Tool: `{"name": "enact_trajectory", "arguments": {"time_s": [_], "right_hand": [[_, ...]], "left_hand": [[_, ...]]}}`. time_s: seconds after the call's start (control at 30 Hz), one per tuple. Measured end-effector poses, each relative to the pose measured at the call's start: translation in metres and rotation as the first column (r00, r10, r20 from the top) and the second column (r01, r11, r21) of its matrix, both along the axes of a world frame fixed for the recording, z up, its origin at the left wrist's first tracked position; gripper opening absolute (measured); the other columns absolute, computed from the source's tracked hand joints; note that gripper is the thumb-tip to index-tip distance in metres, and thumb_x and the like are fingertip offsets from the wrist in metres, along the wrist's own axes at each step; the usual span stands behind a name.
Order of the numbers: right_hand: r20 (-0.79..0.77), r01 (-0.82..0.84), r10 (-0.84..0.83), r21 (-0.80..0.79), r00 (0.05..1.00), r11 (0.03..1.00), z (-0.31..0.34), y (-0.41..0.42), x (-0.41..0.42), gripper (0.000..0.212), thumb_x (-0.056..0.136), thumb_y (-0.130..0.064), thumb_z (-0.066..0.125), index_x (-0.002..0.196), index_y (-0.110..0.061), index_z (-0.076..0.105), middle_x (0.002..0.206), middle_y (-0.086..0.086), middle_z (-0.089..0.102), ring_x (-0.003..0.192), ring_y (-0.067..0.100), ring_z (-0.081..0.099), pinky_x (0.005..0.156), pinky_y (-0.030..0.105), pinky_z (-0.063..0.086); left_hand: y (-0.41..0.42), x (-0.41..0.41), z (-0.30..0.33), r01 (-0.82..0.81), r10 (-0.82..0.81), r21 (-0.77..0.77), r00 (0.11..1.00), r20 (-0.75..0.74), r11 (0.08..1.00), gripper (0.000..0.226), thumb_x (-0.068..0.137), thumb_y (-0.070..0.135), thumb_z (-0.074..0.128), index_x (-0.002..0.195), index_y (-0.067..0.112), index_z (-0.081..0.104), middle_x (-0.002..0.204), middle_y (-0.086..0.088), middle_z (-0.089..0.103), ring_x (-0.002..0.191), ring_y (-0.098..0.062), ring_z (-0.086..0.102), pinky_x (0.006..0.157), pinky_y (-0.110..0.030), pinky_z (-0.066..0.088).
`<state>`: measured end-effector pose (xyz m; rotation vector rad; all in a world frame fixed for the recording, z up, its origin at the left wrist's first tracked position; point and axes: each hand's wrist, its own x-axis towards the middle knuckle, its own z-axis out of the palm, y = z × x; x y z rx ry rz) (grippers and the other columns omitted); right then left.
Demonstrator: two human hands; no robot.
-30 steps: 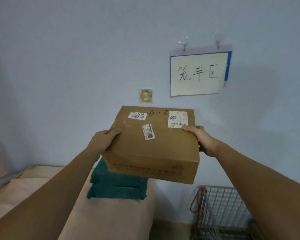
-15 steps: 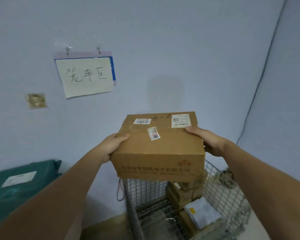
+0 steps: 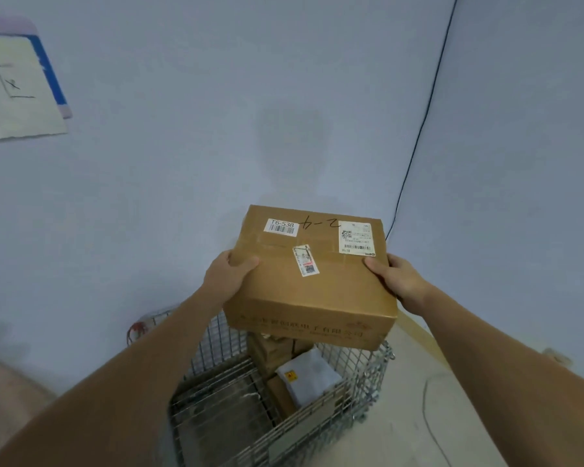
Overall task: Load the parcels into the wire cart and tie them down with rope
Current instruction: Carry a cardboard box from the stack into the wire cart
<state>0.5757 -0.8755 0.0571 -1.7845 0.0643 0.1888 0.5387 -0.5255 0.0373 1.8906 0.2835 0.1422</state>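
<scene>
Cardboard parcel (image 3: pixel 312 281) held above the wire cart (image 3: pixel 348 385).
Your left hand (image 3: pixel 228 276) and right hand (image 3: pixel 397 276) grip its opposite sides, thumbs on top.

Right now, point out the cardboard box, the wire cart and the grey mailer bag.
cardboard box (image 3: pixel 312 261): head view, top face, beside the small sticker.
wire cart (image 3: pixel 321 421): head view, near mesh wall.
grey mailer bag (image 3: pixel 312 374): head view, middle of its upper side.

Parcel sorting room: wire cart (image 3: pixel 317 409) holding labelled parcels (image 3: pixel 304 375), handwritten zone sign (image 3: pixel 17 92) on bare wall.
</scene>
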Motion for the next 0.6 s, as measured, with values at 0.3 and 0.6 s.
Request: {"name": "enact_trajectory", "arguments": {"time_s": [0.3,0.6], "right_hand": [[-0.104,0.019,-0.019,-0.003,0.994,1.000,-0.049,-0.032,0.120,0.045,0.091,-0.034,0.073,0.133,-0.024,0.060,0.117,0.001,0.073,0.102,0.022,0.072,0.080,0.037,0.059],[-0.247,-0.073,0.060,-0.044,0.967,0.996,-0.135,-0.053,0.225,0.047,0.089,-0.030,0.076,0.133,-0.030,0.059,0.116,-0.007,0.071,0.103,0.016,0.068,0.076,0.029,0.055]], "left_hand": [[-0.038,0.114,-0.070,-0.047,0.047,0.033,0.999,0.000,0.998,0.076,0.085,0.062,0.068,0.143,0.018,0.048,0.132,-0.004,0.062,0.107,-0.023,0.061,0.093,-0.040,0.053],[-0.056,0.178,-0.153,-0.104,0.129,0.128,0.971,-0.203,0.986,0.089,0.074,0.064,0.077,0.144,0.022,0.042,0.133,-0.003,0.062,0.092,-0.013,0.056,0.069,-0.022,0.045]]}}
